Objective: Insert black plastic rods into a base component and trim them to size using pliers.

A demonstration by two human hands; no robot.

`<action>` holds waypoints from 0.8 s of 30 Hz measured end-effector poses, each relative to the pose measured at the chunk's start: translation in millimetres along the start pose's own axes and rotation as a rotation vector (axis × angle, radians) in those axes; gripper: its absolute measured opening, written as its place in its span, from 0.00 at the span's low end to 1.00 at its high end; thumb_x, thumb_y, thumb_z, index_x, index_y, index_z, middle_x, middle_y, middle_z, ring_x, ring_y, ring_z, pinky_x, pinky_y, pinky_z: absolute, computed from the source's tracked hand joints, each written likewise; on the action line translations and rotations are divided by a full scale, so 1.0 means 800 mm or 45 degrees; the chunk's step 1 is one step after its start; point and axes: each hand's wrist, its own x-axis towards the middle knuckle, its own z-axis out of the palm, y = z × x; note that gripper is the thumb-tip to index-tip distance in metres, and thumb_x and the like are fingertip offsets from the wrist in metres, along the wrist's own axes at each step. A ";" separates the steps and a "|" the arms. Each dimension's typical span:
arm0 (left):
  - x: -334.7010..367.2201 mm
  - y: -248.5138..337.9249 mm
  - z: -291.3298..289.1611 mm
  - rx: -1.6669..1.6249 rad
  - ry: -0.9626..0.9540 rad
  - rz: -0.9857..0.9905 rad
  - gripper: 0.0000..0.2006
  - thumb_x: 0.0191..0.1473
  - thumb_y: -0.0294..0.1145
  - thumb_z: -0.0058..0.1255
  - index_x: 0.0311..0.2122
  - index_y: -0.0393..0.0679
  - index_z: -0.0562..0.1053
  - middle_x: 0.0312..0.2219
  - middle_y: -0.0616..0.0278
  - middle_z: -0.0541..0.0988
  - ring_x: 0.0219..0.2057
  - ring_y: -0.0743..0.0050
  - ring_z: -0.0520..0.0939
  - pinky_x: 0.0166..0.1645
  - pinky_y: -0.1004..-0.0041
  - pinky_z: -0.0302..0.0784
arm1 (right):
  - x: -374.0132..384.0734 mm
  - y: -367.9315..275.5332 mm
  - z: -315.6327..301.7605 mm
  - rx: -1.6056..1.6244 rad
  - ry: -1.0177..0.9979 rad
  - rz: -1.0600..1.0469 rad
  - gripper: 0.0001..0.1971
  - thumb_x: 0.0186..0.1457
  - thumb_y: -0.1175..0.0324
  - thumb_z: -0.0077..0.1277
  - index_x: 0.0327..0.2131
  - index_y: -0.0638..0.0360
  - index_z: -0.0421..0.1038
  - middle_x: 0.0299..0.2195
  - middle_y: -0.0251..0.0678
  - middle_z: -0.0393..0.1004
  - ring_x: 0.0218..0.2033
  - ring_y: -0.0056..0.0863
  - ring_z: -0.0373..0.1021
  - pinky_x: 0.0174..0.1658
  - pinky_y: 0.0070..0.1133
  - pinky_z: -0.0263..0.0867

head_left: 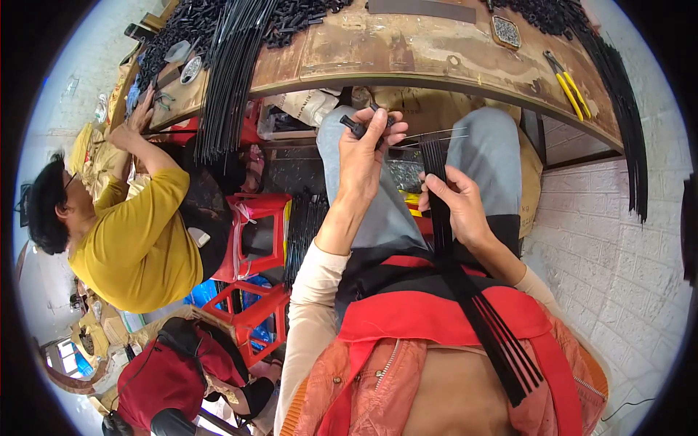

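While a co-worker in a yellow top [138,247] is at the far left with one hand [137,122] by the wooden table [356,47], a thick bundle of black rods [231,80] hangs over the table's edge and red stools [278,312] stand lower down. Next comes the person's left hand [361,156], raised above the knees, its thumb and fingers closed around small black tubular pieces [354,128]. Thin metal wires [454,137] run rightward from near that hand, crossing the upper end of a flat bundle of slim black strips [459,285]. These strips slope down over the lap and the red apron [407,316], fanning apart at their lower end. The right hand [465,207] grasps them near the top between thumb and fingers. Farther right, yellow-handled pliers [571,87] lie on the table, and more black rods [631,138] droop beside a white brick wall [603,247]
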 end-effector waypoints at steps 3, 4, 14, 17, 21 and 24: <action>-0.001 -0.003 0.006 -0.049 -0.032 -0.069 0.07 0.57 0.30 0.54 0.39 0.41 0.72 0.37 0.52 0.79 0.36 0.66 0.83 0.41 0.74 0.81 | 0.004 -0.003 -0.003 0.027 -0.008 0.008 0.11 0.60 0.66 0.51 0.40 0.65 0.70 0.26 0.33 0.73 0.26 0.20 0.72 0.33 0.18 0.69; 0.000 -0.003 0.006 -0.046 -0.027 -0.080 0.07 0.57 0.30 0.54 0.39 0.41 0.72 0.37 0.52 0.79 0.36 0.66 0.83 0.41 0.74 0.81 | 0.006 -0.005 -0.003 0.033 -0.001 0.016 0.11 0.60 0.66 0.51 0.40 0.65 0.70 0.26 0.33 0.73 0.26 0.20 0.72 0.33 0.18 0.69; -0.003 -0.005 0.011 0.096 -0.049 -0.200 0.14 0.57 0.36 0.55 0.44 0.39 0.74 0.39 0.59 0.79 0.38 0.73 0.81 0.44 0.77 0.78 | 0.015 -0.026 -0.004 -0.066 -0.002 0.025 0.10 0.58 0.69 0.53 0.38 0.68 0.72 0.27 0.36 0.76 0.29 0.24 0.75 0.35 0.22 0.74; -0.006 -0.003 0.017 0.105 -0.082 -0.228 0.16 0.57 0.37 0.55 0.46 0.39 0.74 0.39 0.60 0.79 0.38 0.74 0.80 0.43 0.78 0.77 | 0.018 -0.021 -0.008 -0.051 0.003 0.011 0.11 0.58 0.69 0.53 0.39 0.68 0.72 0.28 0.37 0.76 0.29 0.25 0.75 0.35 0.22 0.74; -0.008 -0.003 0.020 0.034 -0.063 -0.203 0.12 0.56 0.31 0.56 0.43 0.37 0.76 0.39 0.57 0.79 0.39 0.71 0.81 0.43 0.72 0.81 | 0.020 -0.019 -0.010 -0.020 0.000 0.011 0.11 0.58 0.69 0.53 0.39 0.68 0.72 0.28 0.38 0.76 0.29 0.25 0.76 0.35 0.22 0.74; -0.009 -0.004 0.020 0.057 -0.081 -0.192 0.13 0.56 0.31 0.55 0.44 0.36 0.75 0.39 0.55 0.79 0.39 0.70 0.81 0.43 0.73 0.82 | 0.019 -0.021 -0.010 -0.043 0.009 0.020 0.11 0.58 0.68 0.53 0.40 0.68 0.72 0.28 0.38 0.76 0.29 0.25 0.76 0.36 0.22 0.74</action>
